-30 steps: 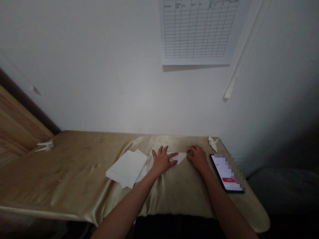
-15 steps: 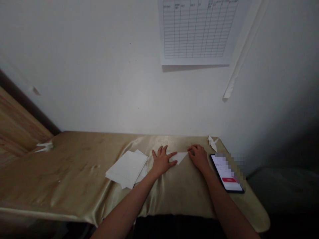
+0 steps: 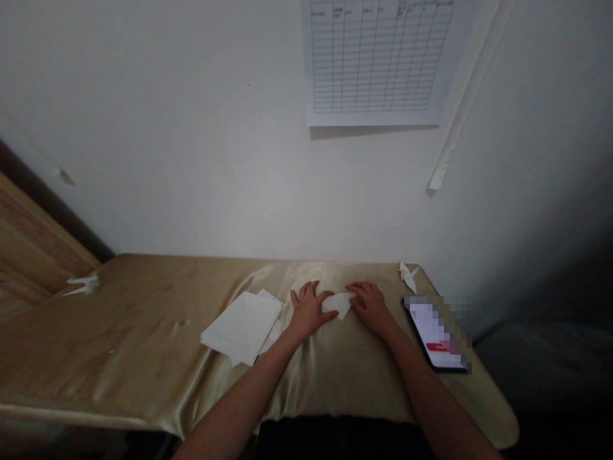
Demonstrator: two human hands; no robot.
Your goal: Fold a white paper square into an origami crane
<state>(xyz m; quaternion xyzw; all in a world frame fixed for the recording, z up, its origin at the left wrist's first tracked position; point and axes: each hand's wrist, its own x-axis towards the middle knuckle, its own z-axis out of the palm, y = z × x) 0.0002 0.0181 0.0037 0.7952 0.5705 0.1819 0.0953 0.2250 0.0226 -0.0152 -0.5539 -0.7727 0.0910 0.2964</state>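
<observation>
The left hand (image 3: 310, 311), grip unclenched, rests on the folded paper (image 3: 340, 305); whether the right hand (image 3: 372, 304) pinches it, I cannot tell.

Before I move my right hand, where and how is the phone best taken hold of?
Probably across the long sides of the phone, near its closer short end, coming from your side: it lies flat, screen up, longer than wide, and the paper bird is just beyond its far end. Pixelation hides part of its right edge.

No legible text found; sheet (image 3: 371, 70) on wall (image 3: 167, 140): printed header row, too blurred to read; phone (image 3: 427, 327): screen marks likewise unreadable.
</observation>
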